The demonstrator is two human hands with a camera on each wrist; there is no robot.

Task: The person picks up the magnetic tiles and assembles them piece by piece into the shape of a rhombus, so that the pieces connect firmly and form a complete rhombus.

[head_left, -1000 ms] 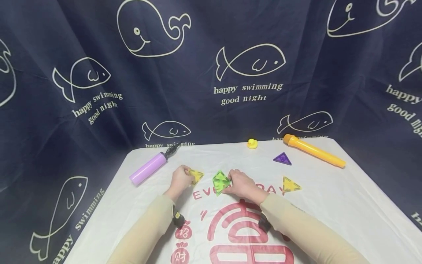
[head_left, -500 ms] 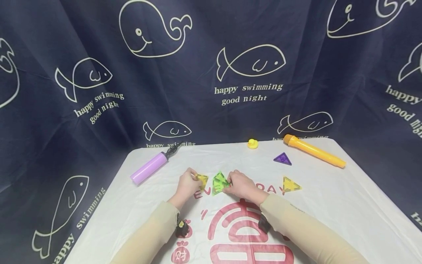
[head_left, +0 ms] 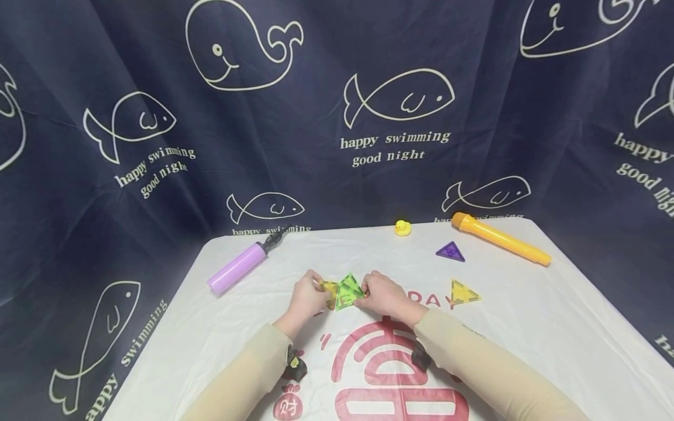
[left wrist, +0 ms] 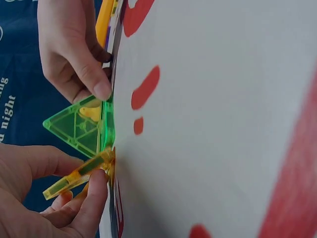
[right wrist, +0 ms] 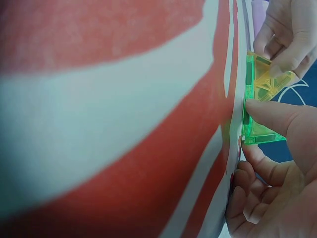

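Observation:
My left hand (head_left: 307,298) pinches a yellow triangular magnetic tile (left wrist: 79,174) between thumb and fingers, holding it tilted. One corner of it meets the edge of the green magnetic tiles (head_left: 347,294). Of these, one green triangle (left wrist: 74,130) stands up from the table while another lies low, nearly edge-on in the left wrist view. On the other side my right hand (head_left: 386,296) holds the green tiles at their right edge, its thumb (right wrist: 277,116) pressed against them in the right wrist view. Part of the yellow tile is hidden behind my left fingers.
Further right lie a second yellow triangle tile (head_left: 464,292) and a purple one (head_left: 450,252). A small yellow duck (head_left: 402,228) and an orange microphone-shaped stick (head_left: 502,238) are at the back. A lilac hand pump (head_left: 238,270) lies left. A dark blue printed curtain (head_left: 316,164) hangs behind the table.
My left hand has carried the yellow tile rightward until it meets the green tiles. The right hand has stayed almost in place while the green tiles turned slightly.

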